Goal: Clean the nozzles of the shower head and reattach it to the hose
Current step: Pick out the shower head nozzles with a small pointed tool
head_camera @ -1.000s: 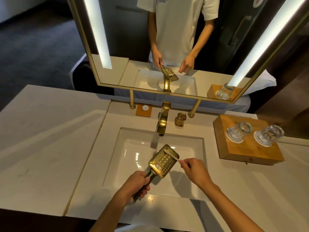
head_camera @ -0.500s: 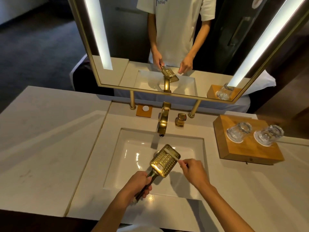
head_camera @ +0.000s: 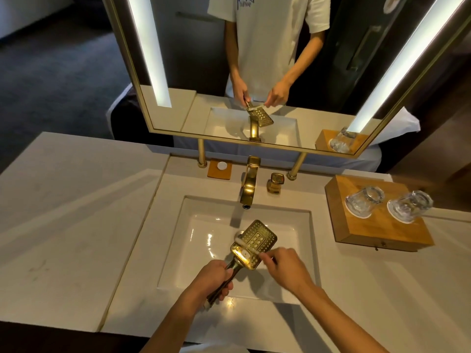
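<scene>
Left hand point(head_camera: 212, 280) hides shower head point(head_camera: 254, 244) handle.

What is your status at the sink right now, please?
Left hand grips gold square shower head by its handle, over white sink basin. Right hand holds white brush across nozzles. Hose not visible. Nothing obstructing.

The room was dim, lit chiefly by two bright vertical light strips point(head_camera: 150, 52) set in the mirror point(head_camera: 254, 72), both blown out to white. Glare spots showed on the glossy sink point(head_camera: 204, 240) and the gold shower head point(head_camera: 254, 243), and soft shadows of the arms fell across the worktop point(head_camera: 76, 212). Wide-angle distortion bowed straight edges toward the frame borders, and the dark corners held little detail.
</scene>
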The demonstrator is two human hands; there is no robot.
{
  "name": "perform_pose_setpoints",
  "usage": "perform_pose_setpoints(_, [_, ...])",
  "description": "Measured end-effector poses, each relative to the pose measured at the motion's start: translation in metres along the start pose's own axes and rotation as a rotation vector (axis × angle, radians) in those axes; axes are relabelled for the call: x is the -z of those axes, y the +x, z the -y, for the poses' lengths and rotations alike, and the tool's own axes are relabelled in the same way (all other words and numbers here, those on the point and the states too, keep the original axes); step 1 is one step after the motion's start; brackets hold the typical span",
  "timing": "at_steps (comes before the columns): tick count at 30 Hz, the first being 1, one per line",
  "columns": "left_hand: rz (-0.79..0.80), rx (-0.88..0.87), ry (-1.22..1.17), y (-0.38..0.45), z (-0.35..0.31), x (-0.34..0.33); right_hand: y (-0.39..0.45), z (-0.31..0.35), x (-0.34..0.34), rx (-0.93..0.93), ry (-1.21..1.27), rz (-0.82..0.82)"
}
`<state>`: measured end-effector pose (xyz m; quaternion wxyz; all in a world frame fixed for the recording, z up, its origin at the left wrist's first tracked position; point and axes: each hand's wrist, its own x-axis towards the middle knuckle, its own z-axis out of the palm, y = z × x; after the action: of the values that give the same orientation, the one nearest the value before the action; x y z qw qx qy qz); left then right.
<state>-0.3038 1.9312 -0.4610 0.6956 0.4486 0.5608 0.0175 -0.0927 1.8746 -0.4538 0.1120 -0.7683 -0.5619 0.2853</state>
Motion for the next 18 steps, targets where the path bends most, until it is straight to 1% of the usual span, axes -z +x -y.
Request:
perform_pose_setpoints(2, [-0.003, 0.0, 0.01, 0.001, 0.0, 0.002, -0.003, 0.001, -0.006, 0.051, -0.036, 0.01])
perform_pose_setpoints(3, [-0.002, -0.001, 0.009, 0.002, 0.001, 0.002, 0.004, 0.0, -0.002, 0.035, -0.038, -0.015])
perform_pose_setpoints(6, [0.002, -0.004, 0.003, 0.002, 0.002, 0.004, 0.025, -0.007, 0.025, -0.103, -0.035, -0.13])
perform_pose_setpoints(8, [0.0, -0.006, 0.012, 0.004, 0.001, 0.004, 0.032, -0.009, 0.035, -0.152, -0.054, -0.191])
perform_pose_setpoints(10, [-0.005, -0.013, 0.022, 0.005, -0.001, 0.005, 0.026, -0.004, 0.028, -0.123, -0.046, -0.157])
perform_pose_setpoints(13, [-0.014, -0.005, 0.023, 0.007, -0.004, 0.005, 0.005, 0.009, -0.003, 0.015, -0.083, -0.053])
perform_pose_setpoints(15, [-0.015, -0.001, 0.028, 0.007, -0.004, 0.004, 0.0, 0.01, -0.008, 0.071, -0.159, -0.068])
perform_pose_setpoints(18, [-0.008, -0.005, 0.026, 0.007, -0.002, 0.005, 0.014, 0.007, 0.012, 0.036, -0.21, -0.101])
